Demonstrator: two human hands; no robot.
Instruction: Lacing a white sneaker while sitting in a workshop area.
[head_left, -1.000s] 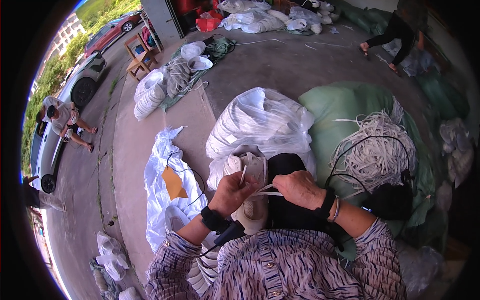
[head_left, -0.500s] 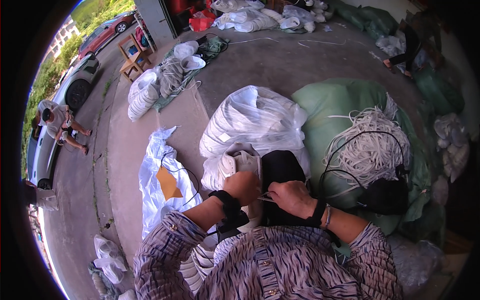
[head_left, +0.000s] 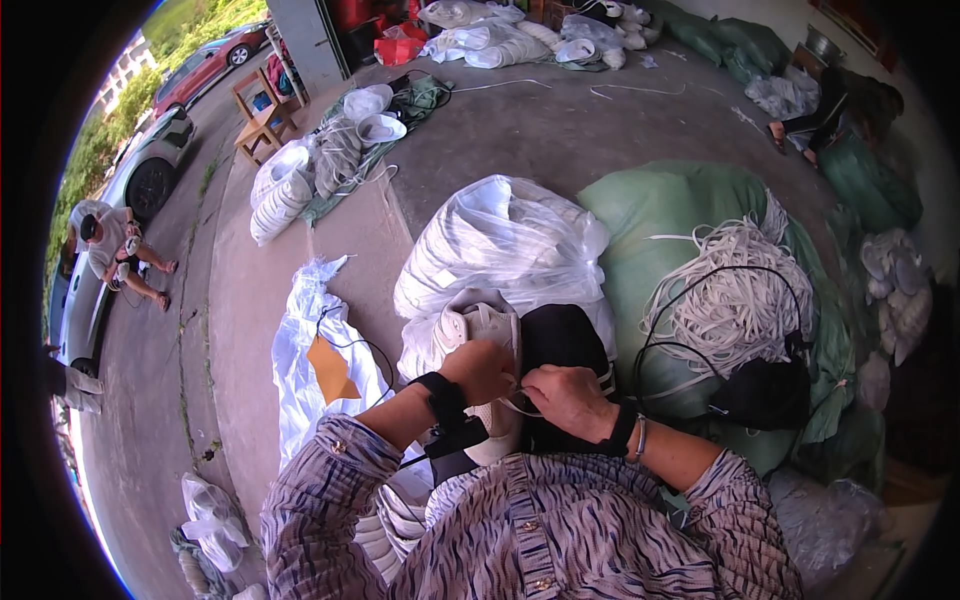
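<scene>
A pale off-white sneaker (head_left: 478,313) rests on my lap, its heel away from me and its toe close to my shirt. My left hand (head_left: 478,370) is closed over the middle of the shoe, its fingertips at the lacing. Beside it, my right hand (head_left: 572,400) pinches a pale shoelace (head_left: 514,406), which hangs in a small curve over the shoe's front. The fingertips of both hands almost meet, so the eyelets beneath are hidden. A black rounded item (head_left: 563,340) sits just right of the sneaker.
Ahead stands a clear bag of white shoes (head_left: 500,240). A green sack (head_left: 655,200) at the right carries a heap of laces (head_left: 725,290) and a black pouch (head_left: 765,393). White plastic sheeting (head_left: 310,300) lies left. Farther off are a wooden chair (head_left: 262,120) and a seated person (head_left: 115,240).
My right hand has drawn in toward the left hand and the shoe. The lace between them, stretched before, now curves slack. My view has shifted slightly.
</scene>
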